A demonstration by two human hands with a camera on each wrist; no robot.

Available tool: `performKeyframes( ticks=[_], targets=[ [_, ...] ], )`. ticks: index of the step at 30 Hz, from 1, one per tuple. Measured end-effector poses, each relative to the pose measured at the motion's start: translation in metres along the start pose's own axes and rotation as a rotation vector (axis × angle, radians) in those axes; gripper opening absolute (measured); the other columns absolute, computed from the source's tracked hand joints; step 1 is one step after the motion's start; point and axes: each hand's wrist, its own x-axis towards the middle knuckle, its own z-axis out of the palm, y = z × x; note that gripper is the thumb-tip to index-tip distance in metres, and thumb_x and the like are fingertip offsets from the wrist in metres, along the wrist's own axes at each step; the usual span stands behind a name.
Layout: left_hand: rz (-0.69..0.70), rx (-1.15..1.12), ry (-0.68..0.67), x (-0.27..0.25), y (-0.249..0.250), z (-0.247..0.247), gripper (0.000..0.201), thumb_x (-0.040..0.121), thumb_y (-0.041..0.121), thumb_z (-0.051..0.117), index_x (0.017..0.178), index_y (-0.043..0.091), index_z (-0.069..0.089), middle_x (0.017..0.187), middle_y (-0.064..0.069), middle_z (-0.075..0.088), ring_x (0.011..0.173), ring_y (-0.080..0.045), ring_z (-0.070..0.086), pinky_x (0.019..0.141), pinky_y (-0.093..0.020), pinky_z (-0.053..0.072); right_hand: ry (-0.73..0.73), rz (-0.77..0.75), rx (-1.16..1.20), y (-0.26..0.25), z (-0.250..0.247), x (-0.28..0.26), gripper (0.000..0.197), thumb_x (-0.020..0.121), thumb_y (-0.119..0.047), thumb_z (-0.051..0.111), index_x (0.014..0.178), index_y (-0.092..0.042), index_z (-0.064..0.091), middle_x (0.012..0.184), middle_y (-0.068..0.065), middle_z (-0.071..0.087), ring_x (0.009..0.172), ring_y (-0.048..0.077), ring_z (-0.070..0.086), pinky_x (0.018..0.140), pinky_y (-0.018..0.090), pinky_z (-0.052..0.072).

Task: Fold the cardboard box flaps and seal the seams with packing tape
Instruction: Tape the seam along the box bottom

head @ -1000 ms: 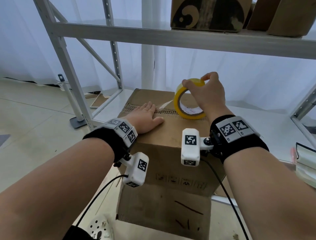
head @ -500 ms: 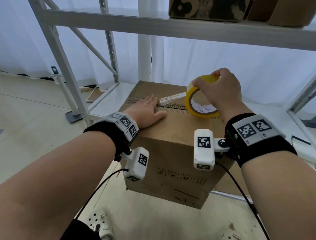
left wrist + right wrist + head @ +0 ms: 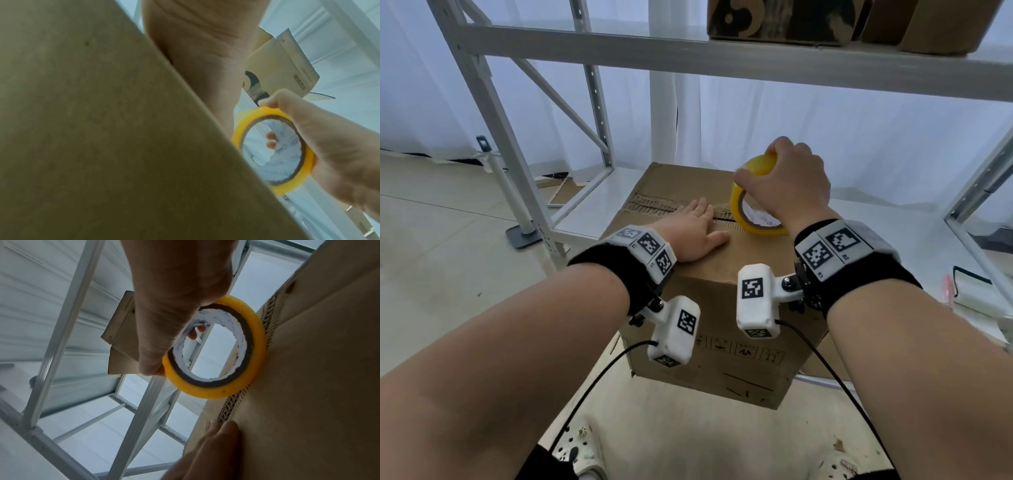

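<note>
A cardboard box [image 3: 726, 301] is seen on the floor in front of a white metal shelving rack [image 3: 599, 41], top flaps folded shut; the centre seam [image 3: 654, 205] runs left to right across the top, torn corrugated edges exposed along it. The left hand [image 3: 693, 233] is laid flat on the box top, fingers straight and together, tips on the seam; nothing is gripped by it. A yellow packing tape roll [image 3: 751, 205] is stood on edge on the seam just right of the left fingertips, its open core facing the person, its rolling direction in line with the seam. The roll is gripped from above by the right hand [image 3: 787, 185], thumb on the near rim, fingers curled over the far side with tips showing through the core [image 3: 197, 333] in the right wrist view. A short clear tape strip [image 3: 722, 207] is stretched from the roll toward the left fingers; its stuck end cannot be made out. More cardboard boxes [image 3: 784, 20] are kept on the shelf above.
</note>
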Motion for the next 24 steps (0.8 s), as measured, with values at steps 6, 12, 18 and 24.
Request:
performKeyframes(
  ticks=[6,12,18,24],
  targets=[
    [0.019,-0.038,-0.028,-0.020,-0.040,-0.007,0.059,0.098,0.054,0.019,0.151,0.031,0.008,0.159,-0.001,-0.004,0.147,-0.018,0.000,0.116,-0.034,0.001,0.017,0.037,0.033,0.006,0.000,-0.003,0.061,0.079,-0.060,0.055,0.125,-0.020,0.046,0.123,0.006,0.049,0.115,0.027,0.045,0.086,0.041,0.041],
    [-0.069,0.052,0.095,-0.024,-0.050,-0.005,0.061,0.099,0.053,0.023,0.152,0.022,0.016,0.159,0.004,0.008,0.144,-0.019,0.019,0.115,-0.036,0.018,0.038,0.044,0.072,0.005,-0.004,-0.003,0.061,0.079,-0.058,0.056,0.126,-0.020,0.047,0.123,0.005,0.050,0.115,0.027,0.046,0.086,0.040,0.040],
    [-0.128,-0.042,0.079,-0.019,-0.048,0.000,0.070,0.097,0.056,0.020,0.152,0.018,-0.002,0.159,0.002,-0.006,0.146,-0.011,-0.002,0.116,-0.029,0.000,0.112,0.052,0.182,-0.006,-0.012,0.001,0.062,0.075,-0.058,0.060,0.123,-0.020,0.049,0.118,0.002,0.053,0.110,0.023,0.050,0.086,0.039,0.046],
    [-0.152,-0.120,0.121,-0.022,-0.045,-0.003,0.073,0.095,0.057,0.032,0.151,0.020,0.004,0.160,0.001,0.005,0.146,-0.015,0.011,0.115,-0.032,0.012,0.166,0.026,0.244,-0.028,-0.021,0.005,0.061,0.071,-0.060,0.061,0.117,-0.021,0.051,0.114,-0.001,0.053,0.106,0.021,0.050,0.087,0.042,0.047]
  ],
)
